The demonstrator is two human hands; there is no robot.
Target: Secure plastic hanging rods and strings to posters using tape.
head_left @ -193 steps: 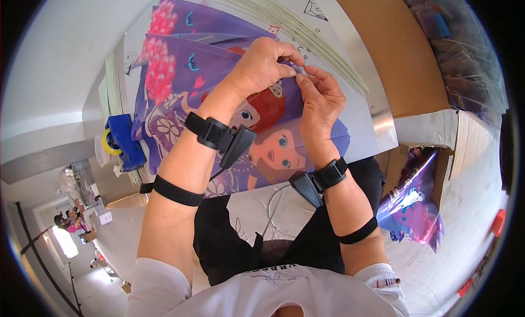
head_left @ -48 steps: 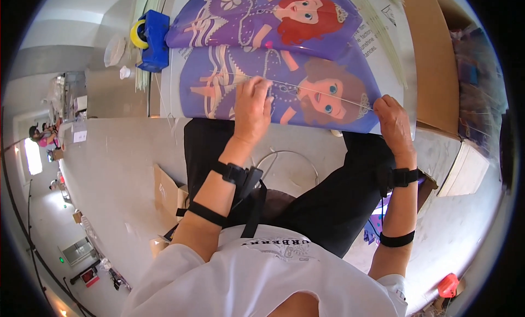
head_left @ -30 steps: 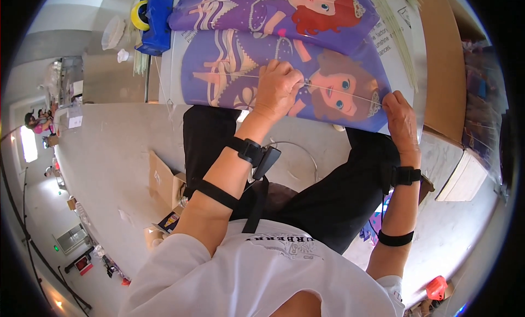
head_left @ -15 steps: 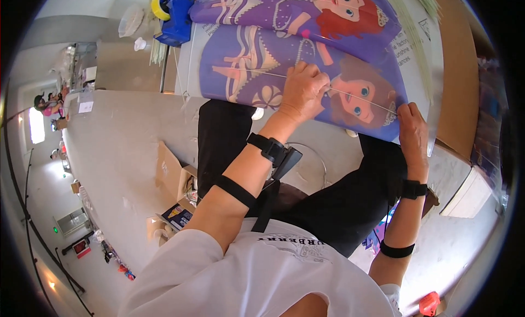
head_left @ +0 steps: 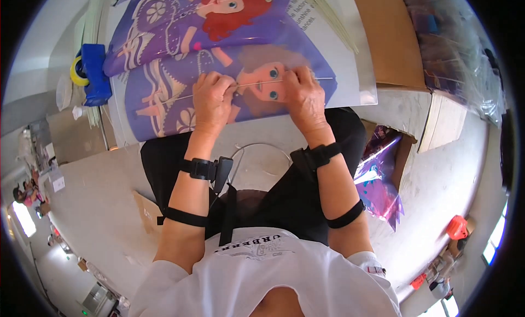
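A purple film sheet (head_left: 143, 108) printed with a cartoon princess lies on the table in front of me. Across it, from the printed skirt over the face to the right edge, runs a thin white rod (head_left: 324, 78). My left hand (head_left: 210, 103) is closed in a pinch on the rod near the sheet's middle. Farther right, over the printed face, my right hand (head_left: 306, 98) has its fingers bent down on the rod and film; its fingertips are partly hidden. A second printed purple sheet (head_left: 158, 54), showing a red-haired princess, lies just beyond, overlapping the first.
A blue tape dispenser (head_left: 97, 76) with yellow tape stands at the left edge. Bundled pale thin rods lie at the far left (head_left: 90, 27) and far right (head_left: 333, 19). Cardboard (head_left: 391, 38) adjoins the table on the right. Below it, a box holds shiny purple film (head_left: 380, 180).
My right hand has come left along the rod from the sheet's right edge to the printed face, closer to my left hand. The view has turned and shifted right.
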